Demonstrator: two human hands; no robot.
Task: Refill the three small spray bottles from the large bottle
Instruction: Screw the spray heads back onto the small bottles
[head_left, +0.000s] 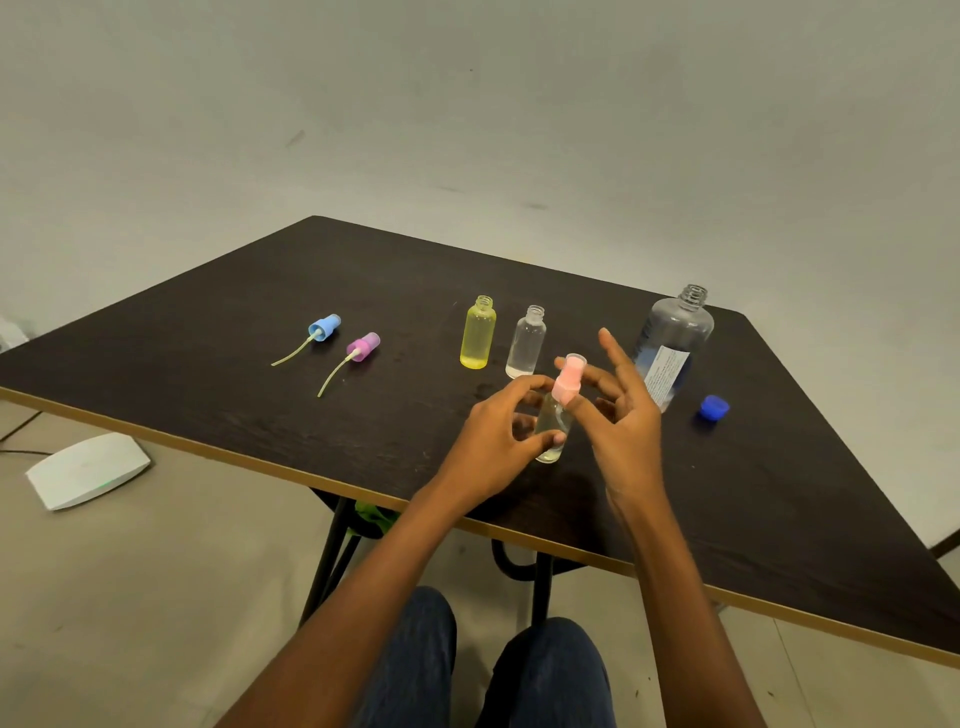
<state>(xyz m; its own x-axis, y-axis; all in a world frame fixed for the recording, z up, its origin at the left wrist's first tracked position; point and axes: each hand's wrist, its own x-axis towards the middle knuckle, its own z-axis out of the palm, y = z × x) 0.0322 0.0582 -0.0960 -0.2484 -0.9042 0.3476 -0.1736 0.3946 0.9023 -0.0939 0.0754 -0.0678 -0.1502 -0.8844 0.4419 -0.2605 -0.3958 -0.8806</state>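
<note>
My left hand (493, 447) gripped the small clear bottle (551, 418) while my right hand (626, 421) pinched its pink spray cap (568, 382).

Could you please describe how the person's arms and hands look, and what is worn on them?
Both forearms are bare down to the frame edge; no sleeve shows. The left hand and the right hand carry no glove, ring, watch or bracelet in view.
</note>
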